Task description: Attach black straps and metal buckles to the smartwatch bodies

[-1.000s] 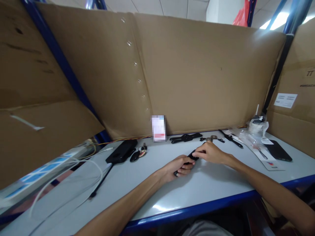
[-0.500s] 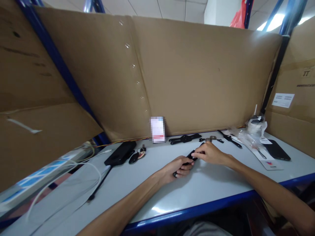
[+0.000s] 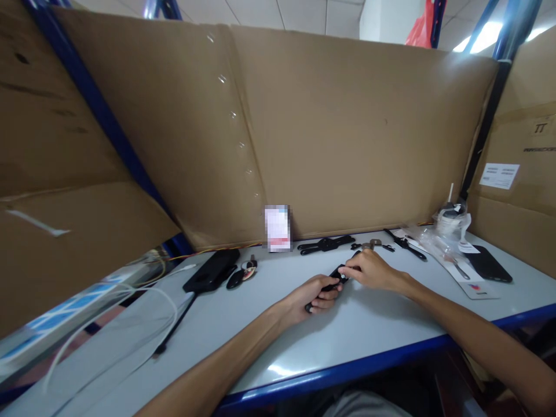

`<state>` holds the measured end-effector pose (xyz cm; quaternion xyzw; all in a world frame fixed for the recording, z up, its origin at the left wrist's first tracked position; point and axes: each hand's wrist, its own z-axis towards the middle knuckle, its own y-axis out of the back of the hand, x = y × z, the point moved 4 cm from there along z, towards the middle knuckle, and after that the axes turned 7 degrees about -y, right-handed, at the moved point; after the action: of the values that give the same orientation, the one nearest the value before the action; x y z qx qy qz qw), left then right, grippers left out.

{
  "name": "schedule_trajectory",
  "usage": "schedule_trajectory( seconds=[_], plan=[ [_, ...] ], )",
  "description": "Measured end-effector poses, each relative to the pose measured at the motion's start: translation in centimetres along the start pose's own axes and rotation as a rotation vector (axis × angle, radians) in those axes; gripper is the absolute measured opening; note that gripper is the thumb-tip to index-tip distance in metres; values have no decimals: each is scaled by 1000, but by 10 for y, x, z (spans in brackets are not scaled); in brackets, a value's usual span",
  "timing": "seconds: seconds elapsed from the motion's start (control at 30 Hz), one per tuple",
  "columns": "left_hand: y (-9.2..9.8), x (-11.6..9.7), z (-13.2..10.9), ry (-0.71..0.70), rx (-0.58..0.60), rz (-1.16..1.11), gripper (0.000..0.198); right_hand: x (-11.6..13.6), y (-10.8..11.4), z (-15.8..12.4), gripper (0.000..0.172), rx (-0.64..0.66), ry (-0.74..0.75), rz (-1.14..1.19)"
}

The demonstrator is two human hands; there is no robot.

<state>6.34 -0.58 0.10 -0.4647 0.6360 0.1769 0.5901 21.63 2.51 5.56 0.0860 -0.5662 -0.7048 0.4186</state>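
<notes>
My left hand (image 3: 315, 298) is closed around one handle of a black spokeshave (image 3: 334, 281), held tilted above the grey tabletop. One handle end shows below my left fingers; the other slants up behind my right hand (image 3: 369, 269). My right thumb and fingers are pinched together at the tool's middle, beside a small bright spot. Whatever they grip there is too small to make out. Just behind my right hand lie small metal parts (image 3: 376, 243). More black two-handled tools (image 3: 326, 244) lie near the back edge, and another black tool (image 3: 408, 244) is further right.
A phone-like device with a blurred screen (image 3: 278, 229) leans on the cardboard wall (image 3: 347, 127). To the left are a black case (image 3: 212, 271), keys (image 3: 243, 275), white cables and a power strip (image 3: 65, 318). Clear packaging (image 3: 438, 249), a wrapped cup (image 3: 452, 217) and a black phone (image 3: 490, 265) are at right.
Both hands stay at the same spot on the spokeshave. My right fingertips have shifted slightly at its middle, and more of the bright spot shows. The view has moved a little.
</notes>
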Motion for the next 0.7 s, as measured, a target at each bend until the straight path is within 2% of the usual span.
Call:
schedule_trajectory(
  seconds=[0.23, 0.43, 0.57, 0.7],
  plan=[
    [0, 0, 1, -8, -2, 5, 16, 5, 2, -1, 46, 24, 44, 140],
    [-2, -1, -1, -3, -14, 10, 16, 4, 5, -1, 45, -31, 62, 67],
    [-2, -2, -1, -1, -8, 19, 16, 7, 4, -2, 39, 16, 94, 99],
    [-2, -2, -1, 7, -16, 16, 16, 9, 5, -2, 36, 2, 78, -19]
  ],
)
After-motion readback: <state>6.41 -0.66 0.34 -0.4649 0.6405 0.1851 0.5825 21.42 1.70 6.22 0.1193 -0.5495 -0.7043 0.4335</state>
